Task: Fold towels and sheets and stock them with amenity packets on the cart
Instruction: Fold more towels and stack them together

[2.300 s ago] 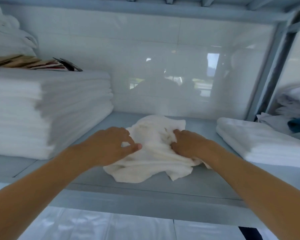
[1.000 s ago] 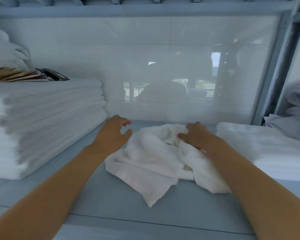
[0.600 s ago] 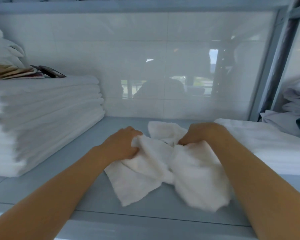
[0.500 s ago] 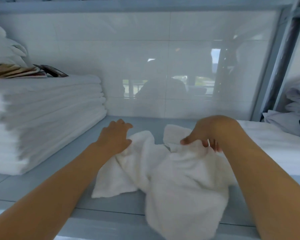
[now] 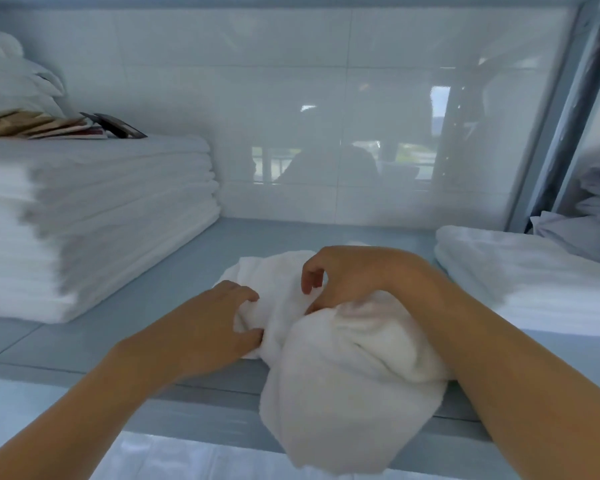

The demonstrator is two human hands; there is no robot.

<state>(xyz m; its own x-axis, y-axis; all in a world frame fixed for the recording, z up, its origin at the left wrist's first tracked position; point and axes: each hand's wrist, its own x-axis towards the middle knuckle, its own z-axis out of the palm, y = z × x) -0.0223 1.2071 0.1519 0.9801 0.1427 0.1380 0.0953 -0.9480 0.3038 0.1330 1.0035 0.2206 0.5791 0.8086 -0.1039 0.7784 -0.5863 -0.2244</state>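
While both hands' fingers (image 5: 248,336) pinch it, towel (image 5: 347,386) overhangs shelf (image 5: 146,317) — crumpled.

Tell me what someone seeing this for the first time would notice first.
Probably the loose white towel bunched at the middle of the blue-grey shelf, part of it spilling over the front edge. The left hand pinches its left side while the right hand grips it from above. After that, the tall stack of folded white linens on the left, with flat packets on top.

Linen room: stacked white towels (image 5: 94,220).
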